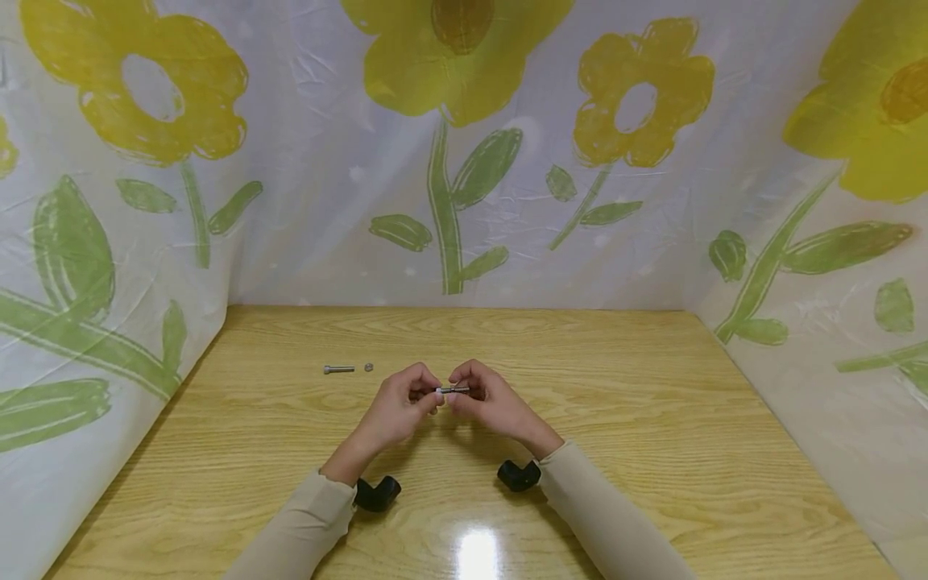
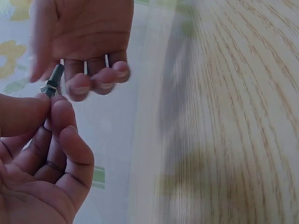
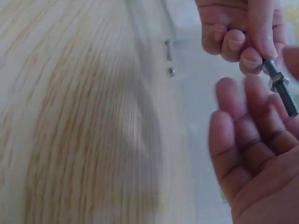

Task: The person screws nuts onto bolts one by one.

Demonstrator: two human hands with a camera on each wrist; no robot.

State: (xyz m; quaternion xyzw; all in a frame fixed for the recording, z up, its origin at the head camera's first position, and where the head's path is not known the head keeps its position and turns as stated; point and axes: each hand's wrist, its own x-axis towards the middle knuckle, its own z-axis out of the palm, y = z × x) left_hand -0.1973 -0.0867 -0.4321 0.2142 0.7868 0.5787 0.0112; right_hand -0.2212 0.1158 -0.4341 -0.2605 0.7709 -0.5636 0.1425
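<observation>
Okay so, left hand (image 1: 397, 404) has one end of a metal bolt (image 1: 455, 390) pinched between thumb and fingers, and the threaded end sticks out to the right, up off the table (image 1: 580, 362). A nut (image 3: 275, 82) sits around the shank, partway along. Right hand (image 1: 500, 405) is loosely curved about that free end with a gap between thumb and fingers; can't tell if a fingertip is touching the nut. Farther off to the left, another bolt (image 1: 341, 369) lies on its side with a loose nut (image 1: 368, 367) just right of it, not touching. My worry: that left pinch covers only a small bit of metal, so a sideways nudge from the right fingers could tip the bolt or pop it out. If the left grip goes slack, bolt and nut might just spin together. And a dropped piece could roll, since it's round.
</observation>
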